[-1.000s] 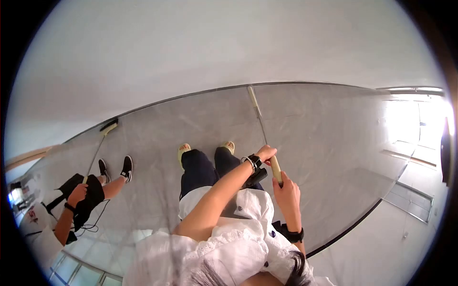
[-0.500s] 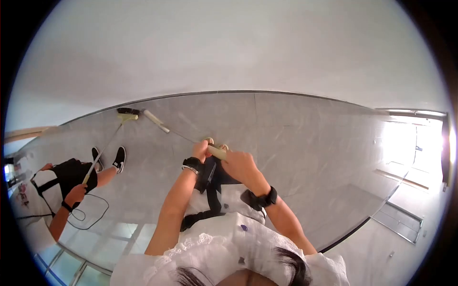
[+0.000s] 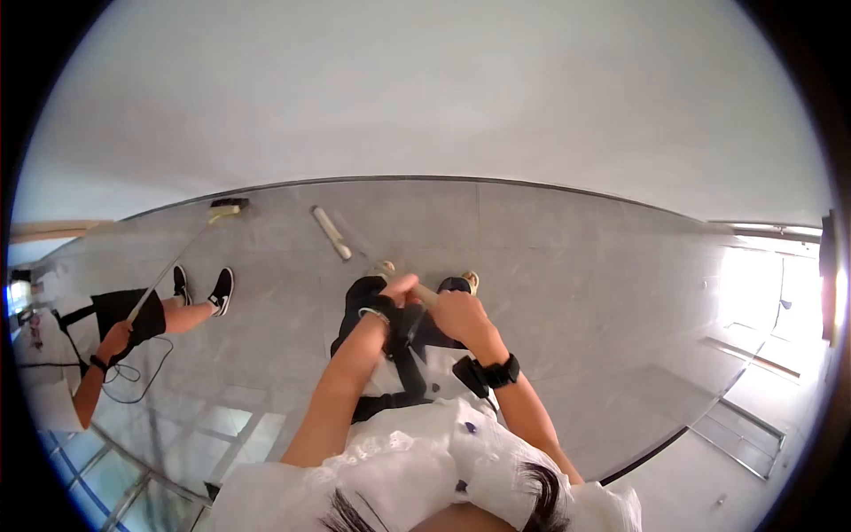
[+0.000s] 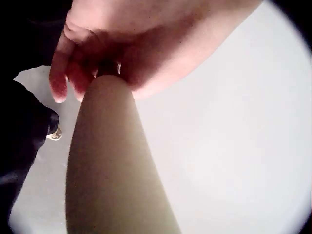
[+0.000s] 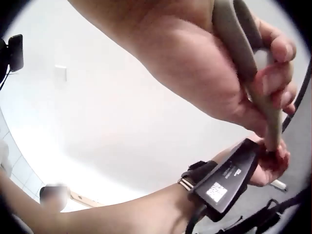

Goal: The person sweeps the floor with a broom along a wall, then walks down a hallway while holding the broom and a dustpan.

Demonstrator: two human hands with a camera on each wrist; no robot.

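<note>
Both hands grip a long-handled floor tool with a cream grip, a thin pole and a pale bar-shaped head. In the head view that head lies over the floor, ahead and left of the feet. My left hand curls round the pole just past the grip's narrow end; the left wrist view shows its fingers there. Nearer the body, my right hand wraps the grip's upper end, where a hanging loop shows in the right wrist view. What kind of tool it is I cannot tell.
At left another person holds a broom with dark bristles near the wall. A black cable loops beside them. The white wall meets the grey tiled floor along a dark skirting line. Bright glazing stands at right.
The tool's head and both hands swung from the right across to the left, then the head came back slightly right. The other person's broom went right, then slightly left.
</note>
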